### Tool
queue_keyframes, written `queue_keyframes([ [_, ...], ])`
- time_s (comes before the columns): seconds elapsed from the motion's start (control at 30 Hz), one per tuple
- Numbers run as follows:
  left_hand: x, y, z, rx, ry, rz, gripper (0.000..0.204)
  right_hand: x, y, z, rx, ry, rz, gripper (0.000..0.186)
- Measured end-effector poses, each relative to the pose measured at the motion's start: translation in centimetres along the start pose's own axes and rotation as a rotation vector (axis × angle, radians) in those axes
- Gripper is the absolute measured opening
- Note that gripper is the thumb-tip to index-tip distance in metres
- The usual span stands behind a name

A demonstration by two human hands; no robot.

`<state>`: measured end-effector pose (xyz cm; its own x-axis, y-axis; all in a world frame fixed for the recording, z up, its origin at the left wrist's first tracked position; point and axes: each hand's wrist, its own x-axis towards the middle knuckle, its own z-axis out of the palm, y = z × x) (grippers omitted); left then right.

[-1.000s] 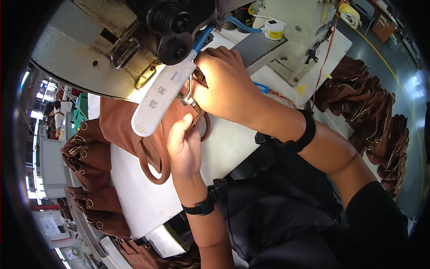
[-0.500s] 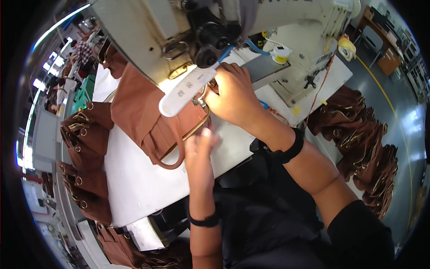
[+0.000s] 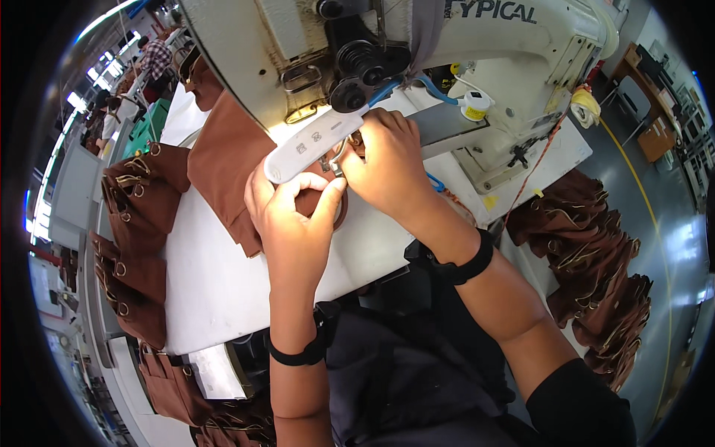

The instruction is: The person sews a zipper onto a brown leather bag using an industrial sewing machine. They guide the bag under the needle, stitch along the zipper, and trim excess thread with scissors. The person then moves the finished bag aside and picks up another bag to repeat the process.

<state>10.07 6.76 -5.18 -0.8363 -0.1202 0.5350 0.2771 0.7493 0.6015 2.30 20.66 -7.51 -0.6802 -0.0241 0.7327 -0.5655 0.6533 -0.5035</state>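
A brown bag (image 3: 223, 164) lies on the white table, partly beneath the head of a sewing machine (image 3: 238, 45). My left hand (image 3: 294, 223) grips the bag's near part, with thumb and forefinger curved together beside the metal presser foot (image 3: 337, 165). Close on the other side of the foot, my right hand (image 3: 391, 164) has its fingers curled over brown material at the machine's arm. A white lamp bar (image 3: 313, 145) hides the needle area and some fingertips. Part of the bag's rounded handle (image 3: 341, 214) shows below my left thumb.
Brown bags (image 3: 145, 194) with metal rings hang along the table's left edge. More brown pieces with zippers (image 3: 588, 253) are heaped at the right. A white spool-like device (image 3: 474, 104) with a blue cord sits behind my right hand. Other people work at the far left.
My left hand has moved up and left from below the zipper onto the bag beside the presser foot. The bag's front has turned and the zipper is now hidden. My right hand stays near the foot.
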Motion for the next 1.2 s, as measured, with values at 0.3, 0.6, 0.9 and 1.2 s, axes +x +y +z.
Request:
queue_keyframes([
  [0.3, -0.2, -0.7, 1.0, -0.013, -0.013, -0.094, 0.028, -0.2, 0.0, -0.5, 0.03, -0.01, -0.006, 0.018],
  [0.6, 0.6, -2.1, 1.2, 0.194, 0.109, 0.126, 0.034, -0.1, -0.1, -0.1, 0.021, 0.002, -0.006, 0.02],
  [0.9, 1.2, -3.0, 1.2, 0.307, 0.184, 0.237, 0.026, -0.2, 0.0, -0.3, -0.004, -0.024, 0.008, 0.022],
  [1.2, -1.8, -2.3, 0.2, 0.138, 0.109, 0.399, 0.06, -0.3, 0.3, -0.3, -0.03, 0.007, 0.0, 0.022],
])
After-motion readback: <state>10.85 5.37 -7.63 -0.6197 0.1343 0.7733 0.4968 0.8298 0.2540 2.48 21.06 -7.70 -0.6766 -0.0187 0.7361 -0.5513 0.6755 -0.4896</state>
